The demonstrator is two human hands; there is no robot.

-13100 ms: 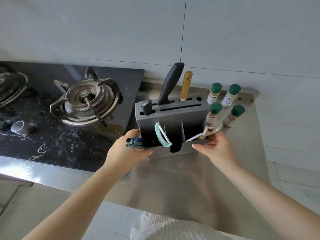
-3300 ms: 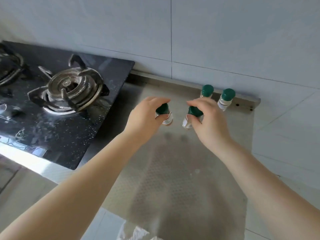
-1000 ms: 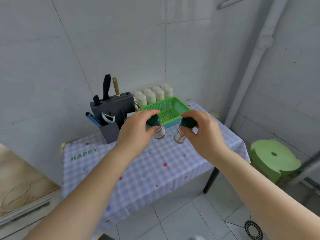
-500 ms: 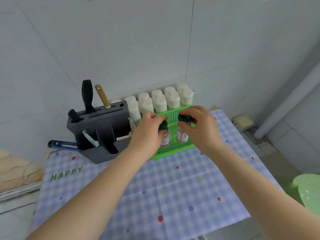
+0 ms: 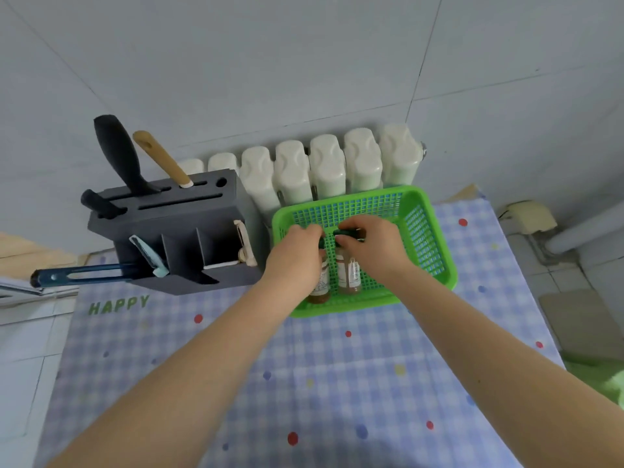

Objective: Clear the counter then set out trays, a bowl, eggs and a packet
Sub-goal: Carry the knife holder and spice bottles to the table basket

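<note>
A grey knife block (image 5: 175, 238) is standing just left of the green basket (image 5: 435, 244) on the checked tabletop (image 5: 337, 383), with a white radiator (image 5: 324, 170) behind both. Compared with half a second ago, both bottles are sitting lower, inside the basket. The left hand (image 5: 293, 261) is gripping one green-capped spice bottle (image 5: 320, 285); the right hand (image 5: 374, 251) is gripping the other spice bottle (image 5: 349, 275), both holding brown powder.

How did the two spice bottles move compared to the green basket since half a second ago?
Yes. The spice bottles went down into the green basket; before, they were held above it.
</note>
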